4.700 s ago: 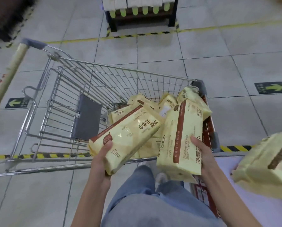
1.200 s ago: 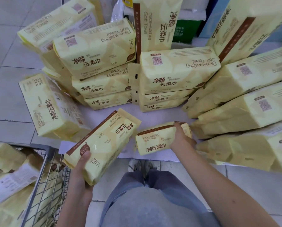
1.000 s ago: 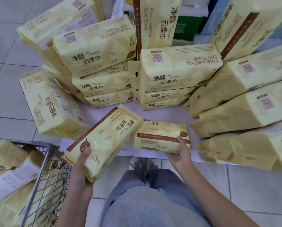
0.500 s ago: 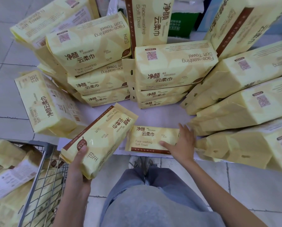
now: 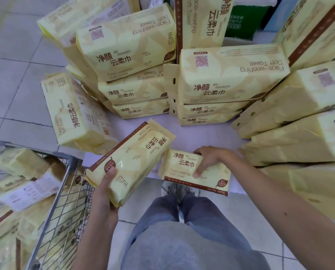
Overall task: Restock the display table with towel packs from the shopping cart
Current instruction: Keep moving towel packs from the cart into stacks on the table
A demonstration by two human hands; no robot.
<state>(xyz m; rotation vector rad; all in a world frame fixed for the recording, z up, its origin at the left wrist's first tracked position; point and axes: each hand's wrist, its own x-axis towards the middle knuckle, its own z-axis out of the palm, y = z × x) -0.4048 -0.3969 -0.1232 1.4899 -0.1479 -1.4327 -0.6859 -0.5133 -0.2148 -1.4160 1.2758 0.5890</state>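
A: Views logged?
B: One, head-worn, wide-angle. Faces forward and steeply down, close over the display table (image 5: pixel 192 136) near edge; shopping cart (image 5: pixel 62 190) near left, wearer's legs (image 5: pixel 182 230) nearest

Pale display table (image 5: pixel 201 137): one flat pack (image 5: pixel 182 164) is laid at the near edge, gripped by the right hand (image 5: pixel 213 160). Straight beyond that grip a 3-pack stack (image 5: pixel 229 75) is set; beyond & left, a 2nd stack (image 5: pixel 127 55). Right of the grip, slanted packs (image 5: pixel 299 114) are piled. Left, past the left hand (image 5: pixel 104 186) w/ its held pack (image 5: pixel 131 160), a tilted pack (image 5: pixel 75 110) is propped at the table edge.
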